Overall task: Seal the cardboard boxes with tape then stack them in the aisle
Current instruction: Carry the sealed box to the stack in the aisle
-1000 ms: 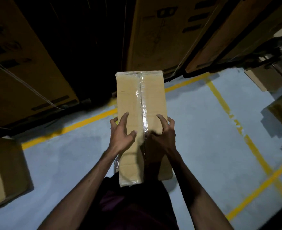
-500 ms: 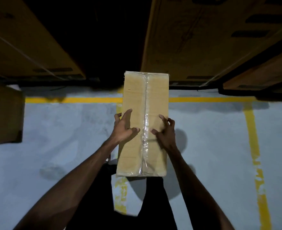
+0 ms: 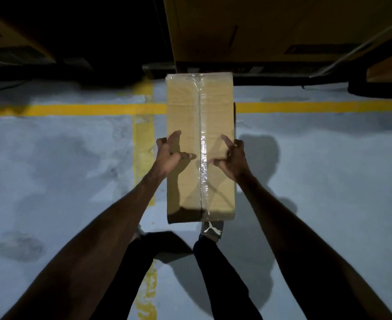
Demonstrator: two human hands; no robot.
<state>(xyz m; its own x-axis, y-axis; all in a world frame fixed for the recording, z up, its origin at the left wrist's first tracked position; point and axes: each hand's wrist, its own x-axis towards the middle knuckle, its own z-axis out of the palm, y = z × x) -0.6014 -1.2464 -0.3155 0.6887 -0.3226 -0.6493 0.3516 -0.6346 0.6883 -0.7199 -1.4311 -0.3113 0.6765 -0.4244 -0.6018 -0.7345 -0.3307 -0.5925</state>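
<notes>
A long tan cardboard box (image 3: 215, 107) hangs in front of me above the floor, its top seam sealed with clear tape running lengthwise. My left hand (image 3: 169, 154) grips its left edge, fingers curled down the side and thumb lying on top. My right hand (image 3: 233, 155) grips the right edge the same way, thumb pointing in toward the tape. The box's underside and the fingertips on its sides are hidden.
Large cardboard cartons (image 3: 248, 26) on a dark pallet stand straight ahead, with more cartons (image 3: 8, 42) at the far left. The blue-grey floor (image 3: 63, 169) carries yellow lines (image 3: 75, 109). My legs and one shoe (image 3: 211, 228) are under the box.
The view has swung round so the yellow line lies square ahead. The box is held further out and the big cartons are closer. Both hands keep their grip.
</notes>
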